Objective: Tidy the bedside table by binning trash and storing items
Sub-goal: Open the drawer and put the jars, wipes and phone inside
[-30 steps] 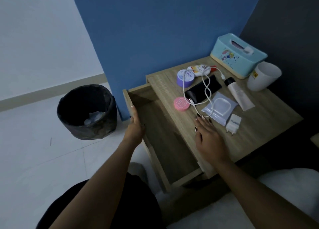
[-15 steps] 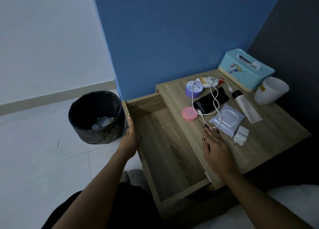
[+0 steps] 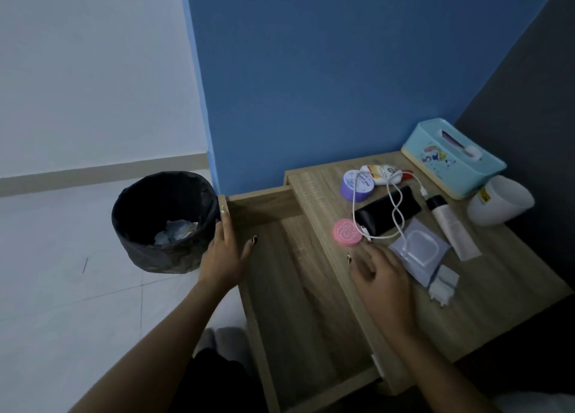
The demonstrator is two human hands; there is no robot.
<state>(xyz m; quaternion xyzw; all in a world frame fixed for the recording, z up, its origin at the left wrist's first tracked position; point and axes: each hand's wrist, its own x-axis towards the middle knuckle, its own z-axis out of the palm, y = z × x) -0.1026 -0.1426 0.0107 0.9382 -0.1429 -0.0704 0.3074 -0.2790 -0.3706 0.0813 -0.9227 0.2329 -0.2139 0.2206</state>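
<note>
The wooden bedside table [image 3: 504, 291] has its drawer [image 3: 298, 303] pulled out and empty. On the tabletop lie a pink round case [image 3: 346, 231], a black power bank [image 3: 385, 212] with a white cable [image 3: 395, 207], a purple jar [image 3: 357, 185], a clear pouch [image 3: 418, 251], a white charger plug [image 3: 443, 285] and a white tube [image 3: 451, 226]. My left hand [image 3: 225, 254] rests open on the drawer's left front edge. My right hand [image 3: 378, 275] hovers open just below the pink case, holding nothing.
A black-lined bin [image 3: 161, 223] with crumpled trash stands on the white floor left of the drawer. A teal tissue box [image 3: 451, 160] and a white cup [image 3: 497, 201] sit at the table's back right, against the blue wall.
My right hand has slid left towards the pink case. My left hand stays on the drawer edge, fingers now spread. The view has tilted up and left.
</note>
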